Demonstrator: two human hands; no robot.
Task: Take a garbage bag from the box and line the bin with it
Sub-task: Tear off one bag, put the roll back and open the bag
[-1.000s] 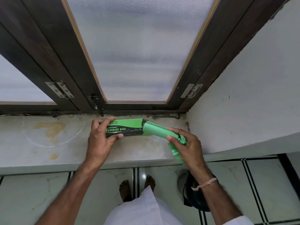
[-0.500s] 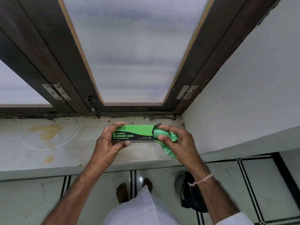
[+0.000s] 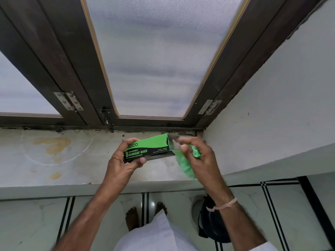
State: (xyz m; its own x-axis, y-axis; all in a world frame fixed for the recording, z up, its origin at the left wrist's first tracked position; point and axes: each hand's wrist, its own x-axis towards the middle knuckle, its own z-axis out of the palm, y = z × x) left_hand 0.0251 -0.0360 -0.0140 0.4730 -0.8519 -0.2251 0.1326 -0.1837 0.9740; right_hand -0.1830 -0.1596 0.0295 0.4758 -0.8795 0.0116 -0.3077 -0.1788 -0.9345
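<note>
A green and black garbage bag box (image 3: pixel 150 147) is held above the window ledge, tilted with its open right end raised. My left hand (image 3: pixel 125 162) grips its left end. My right hand (image 3: pixel 197 158) sits at the box's open end, closed around a crumpled green garbage bag (image 3: pixel 186 163) that hangs down below the fingers. The index finger and thumb are at the box's end flap. On the floor at the lower right stands the bin (image 3: pixel 208 221), dark inside with a pale rim, partly hidden by my right forearm.
The stained stone window ledge (image 3: pixel 63 160) runs across the view below a dark wooden window frame (image 3: pixel 101 98) with frosted panes. A white wall (image 3: pixel 272 115) closes the right side. My bare feet (image 3: pixel 143 214) stand on pale tiles with black lines.
The green bag has gone from stretched out of the box to bunched in my right hand. The right hand has moved in to the box's open end, and the box has tilted up at the right.
</note>
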